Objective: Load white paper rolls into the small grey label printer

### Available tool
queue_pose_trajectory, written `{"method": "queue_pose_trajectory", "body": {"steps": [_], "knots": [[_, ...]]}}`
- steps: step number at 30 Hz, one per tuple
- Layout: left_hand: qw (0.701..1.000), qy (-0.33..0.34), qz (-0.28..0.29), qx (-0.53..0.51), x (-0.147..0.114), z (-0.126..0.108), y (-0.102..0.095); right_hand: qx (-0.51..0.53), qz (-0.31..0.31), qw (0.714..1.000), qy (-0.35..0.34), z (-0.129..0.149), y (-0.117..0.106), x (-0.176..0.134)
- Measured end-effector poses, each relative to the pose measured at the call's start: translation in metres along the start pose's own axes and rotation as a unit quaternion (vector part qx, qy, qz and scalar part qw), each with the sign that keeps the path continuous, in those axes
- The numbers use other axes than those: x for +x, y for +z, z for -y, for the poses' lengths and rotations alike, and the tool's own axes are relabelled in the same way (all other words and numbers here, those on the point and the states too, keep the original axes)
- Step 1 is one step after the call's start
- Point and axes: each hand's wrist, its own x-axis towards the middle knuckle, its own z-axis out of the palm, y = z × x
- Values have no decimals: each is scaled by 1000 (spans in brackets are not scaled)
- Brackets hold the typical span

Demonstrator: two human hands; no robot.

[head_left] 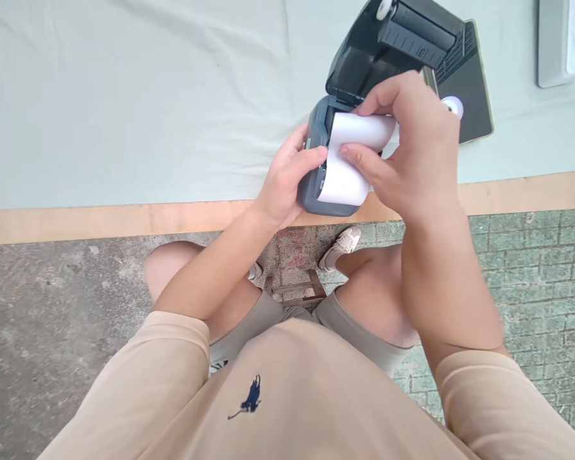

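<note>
A dark grey label printer [335, 209] sits at the table's front edge, its black lid [352, 61] swung up and back. My left hand [285, 176] grips the printer's left side, with the thumb on the inner rim. White paper [345, 182] curves out over the printer's open compartment. Thumb and fingers of my right hand [416, 140] pinch this paper from the right. Most of the compartment's inside is hidden under the paper and my right hand. A small white round piece [453, 106] shows just beyond the right hand.
Behind the right hand lies a dark flat device [474, 105] with rows like keys. A grey object [552, 48] with a printed white label is at the upper right. Pale cloth [148, 108] covers the table, with a bare wooden front edge [100, 220].
</note>
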Motion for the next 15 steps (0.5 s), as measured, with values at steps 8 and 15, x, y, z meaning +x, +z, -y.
{"method": "queue_pose_trajectory", "body": {"steps": [8, 15], "knots": [[1000, -12, 5, -15, 1, -4, 3, 47, -4, 999, 18, 2, 10, 3], [1000, -15, -10, -13, -2, -9, 6, 17, -47, 993, -107, 3, 7, -5]]}}
